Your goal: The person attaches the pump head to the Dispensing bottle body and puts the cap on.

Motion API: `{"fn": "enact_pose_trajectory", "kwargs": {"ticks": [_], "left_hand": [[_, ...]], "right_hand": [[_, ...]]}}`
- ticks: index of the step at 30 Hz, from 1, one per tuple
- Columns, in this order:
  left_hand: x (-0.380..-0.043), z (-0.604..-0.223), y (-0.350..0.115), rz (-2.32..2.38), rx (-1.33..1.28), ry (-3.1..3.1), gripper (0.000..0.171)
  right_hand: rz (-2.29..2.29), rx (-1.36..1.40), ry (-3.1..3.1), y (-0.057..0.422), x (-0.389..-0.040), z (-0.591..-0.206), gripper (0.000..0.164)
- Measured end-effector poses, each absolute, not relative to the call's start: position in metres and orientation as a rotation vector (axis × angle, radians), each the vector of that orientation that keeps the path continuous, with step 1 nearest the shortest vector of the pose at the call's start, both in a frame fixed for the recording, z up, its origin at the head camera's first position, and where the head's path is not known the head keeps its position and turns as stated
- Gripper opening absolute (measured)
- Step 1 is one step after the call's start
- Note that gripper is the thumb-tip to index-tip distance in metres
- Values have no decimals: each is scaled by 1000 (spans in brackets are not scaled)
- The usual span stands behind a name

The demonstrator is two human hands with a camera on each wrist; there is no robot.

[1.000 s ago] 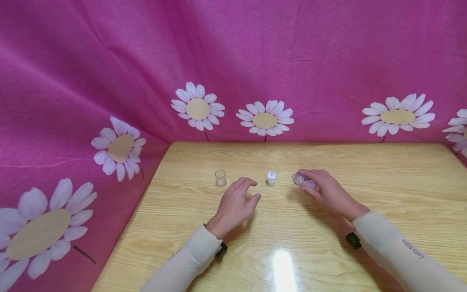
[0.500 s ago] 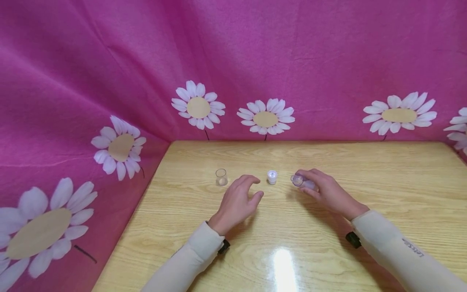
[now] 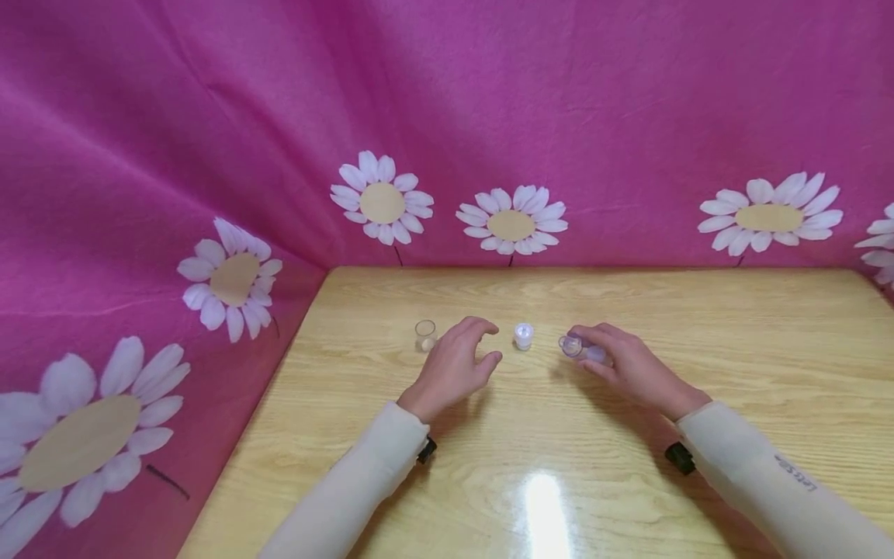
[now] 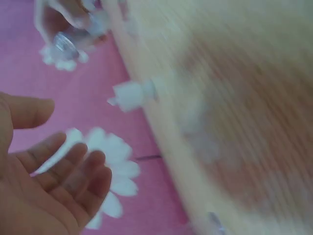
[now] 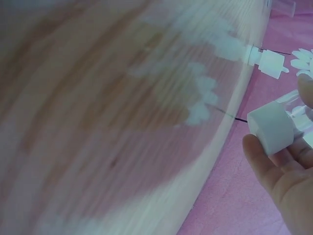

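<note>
My right hand (image 3: 632, 365) grips a small clear tube with a white base (image 3: 573, 346), held tilted over the table. In the right wrist view the white base (image 5: 270, 128) is between thumb and fingers. To its left stands a small white piece with a narrow tip (image 3: 523, 336), which looks like an LED candle; the tip shows on the white piece (image 4: 129, 96) in the left wrist view. My left hand (image 3: 452, 369) holds nothing, fingers loosely bent and thumb apart, just left of that piece. A clear cup (image 3: 425, 334) stands behind it, its lower right side partly hidden.
Everything stands on a glossy light wood table (image 3: 489, 489), with a bright reflection near the front. A pink cloth with daisies (image 3: 594, 116) hangs behind the table and along its left side.
My left hand has moved slightly forward, nearer the clear cup in the head view. The right hand keeps its grip on the tube and hardly moves. The view has shifted slightly.
</note>
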State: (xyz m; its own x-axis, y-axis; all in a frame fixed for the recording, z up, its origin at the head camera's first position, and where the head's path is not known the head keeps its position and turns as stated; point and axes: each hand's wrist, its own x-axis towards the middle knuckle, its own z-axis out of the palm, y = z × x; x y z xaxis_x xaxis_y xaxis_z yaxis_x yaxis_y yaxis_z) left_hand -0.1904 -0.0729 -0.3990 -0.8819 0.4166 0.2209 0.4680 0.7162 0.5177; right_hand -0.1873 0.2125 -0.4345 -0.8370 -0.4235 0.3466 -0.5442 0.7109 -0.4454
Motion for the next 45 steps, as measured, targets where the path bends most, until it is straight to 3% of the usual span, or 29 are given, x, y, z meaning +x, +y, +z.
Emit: {"fn": "enact_pose_trajectory", "kwargs": {"ticks": [23, 31, 45], "left_hand": [[-237, -409, -41, -804, -628, -3041, 44], [-257, -422, -26, -808, -736, -3120, 54], [-266, -427, -23, -978, -679, -3145, 37]], "right_hand": [[815, 735, -2775, 214, -193, -430, 43], [801, 745, -2818, 218, -193, -433, 42], [771, 814, -2778, 220, -194, -437, 42]]}}
